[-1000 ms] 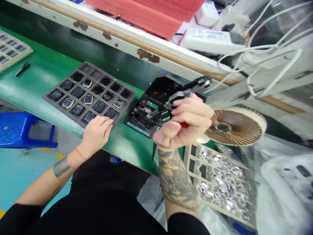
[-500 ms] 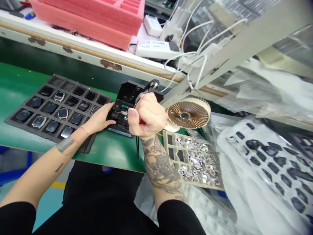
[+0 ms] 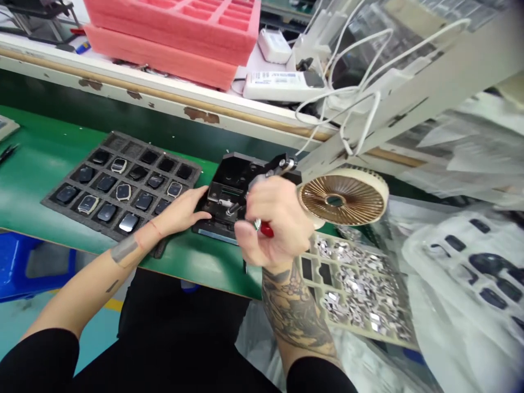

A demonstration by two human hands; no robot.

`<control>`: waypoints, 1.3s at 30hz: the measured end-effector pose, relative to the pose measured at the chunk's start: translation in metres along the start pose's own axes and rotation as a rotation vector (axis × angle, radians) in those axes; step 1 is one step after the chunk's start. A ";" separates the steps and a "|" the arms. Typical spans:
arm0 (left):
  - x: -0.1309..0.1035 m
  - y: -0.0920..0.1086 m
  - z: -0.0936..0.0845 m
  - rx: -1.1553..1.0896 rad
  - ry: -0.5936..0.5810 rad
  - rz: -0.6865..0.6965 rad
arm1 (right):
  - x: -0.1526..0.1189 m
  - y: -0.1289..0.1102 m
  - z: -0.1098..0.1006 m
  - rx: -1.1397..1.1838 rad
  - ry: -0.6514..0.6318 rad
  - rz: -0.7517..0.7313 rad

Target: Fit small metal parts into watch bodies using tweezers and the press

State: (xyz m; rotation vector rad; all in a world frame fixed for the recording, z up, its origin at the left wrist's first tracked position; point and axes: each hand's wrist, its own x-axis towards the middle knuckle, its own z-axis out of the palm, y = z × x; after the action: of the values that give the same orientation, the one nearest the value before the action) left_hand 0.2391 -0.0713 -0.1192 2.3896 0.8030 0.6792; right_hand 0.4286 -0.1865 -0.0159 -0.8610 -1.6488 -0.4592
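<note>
A black metal clamping fixture [image 3: 229, 180] sits on the green bench in front of me. My left hand [image 3: 186, 210] grips its left edge, thumb along the front corner and fingers toward the back. Above its right side, my right hand [image 3: 276, 218] is closed around a lever with a red handle [image 3: 267, 228]; much of the lever is hidden by the hand. A metal toggle linkage [image 3: 282, 164] shows just behind the knuckles. To the left, a dark grey foam tray [image 3: 65, 210] holds several square watch bodies, some with light frames, such as this watch [image 3: 123, 191].
A round fan [image 3: 341, 196] stands close to my right hand. Beyond it are a compartment tray [image 3: 331, 322] of small shiny parts and a white plastic tray [image 3: 434, 229] of dark pieces. Red foam boxes [image 3: 164, 54] and white cables [image 3: 344, 125] occupy the shelf.
My view has shifted, so the scene sits further right and slightly lower. My right hand has come down toward me with the lever, and more red handle shows. The left hand stays on the fixture.
</note>
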 end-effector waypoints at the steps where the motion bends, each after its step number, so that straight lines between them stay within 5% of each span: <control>1: -0.002 -0.004 -0.009 -0.005 -0.024 0.008 | -0.009 -0.001 -0.009 -0.039 0.015 0.067; 4: -0.008 -0.023 -0.038 0.113 -0.029 -0.085 | -0.056 -0.009 -0.042 -0.158 0.030 0.340; 9: -0.003 -0.039 -0.051 0.694 -0.200 -0.356 | -0.155 -0.035 -0.065 -0.473 -0.667 0.734; 12: 0.008 -0.029 -0.048 0.865 -0.255 -0.352 | -0.188 -0.048 -0.057 -0.636 -0.846 0.812; 16: 0.016 -0.016 -0.044 0.978 -0.208 -0.338 | -0.196 -0.060 -0.065 -0.401 -0.645 0.960; 20: 0.009 -0.009 -0.035 0.975 -0.195 -0.290 | -0.186 -0.076 -0.100 0.194 -0.293 1.134; 23: 0.010 -0.003 -0.025 0.997 -0.210 -0.308 | -0.181 -0.085 -0.113 0.484 -0.175 1.145; 29: 0.013 0.003 -0.030 0.862 -0.146 -0.375 | -0.188 -0.084 -0.099 -0.023 -0.119 1.125; 34: -0.037 0.033 -0.042 0.060 0.269 -0.458 | -0.202 -0.086 -0.104 -0.115 0.079 1.167; 36: -0.061 0.053 -0.023 -0.363 0.249 -0.479 | -0.202 -0.086 -0.103 -0.025 0.233 1.191; 39: -0.084 0.076 0.032 -0.934 0.075 -0.591 | -0.195 -0.083 -0.088 0.170 0.327 1.163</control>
State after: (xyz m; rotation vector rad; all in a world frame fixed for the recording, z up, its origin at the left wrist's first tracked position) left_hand 0.2302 -0.1885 -0.1204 1.2207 0.8959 0.6816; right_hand 0.4387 -0.3590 -0.1667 -1.3496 -0.6717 0.3394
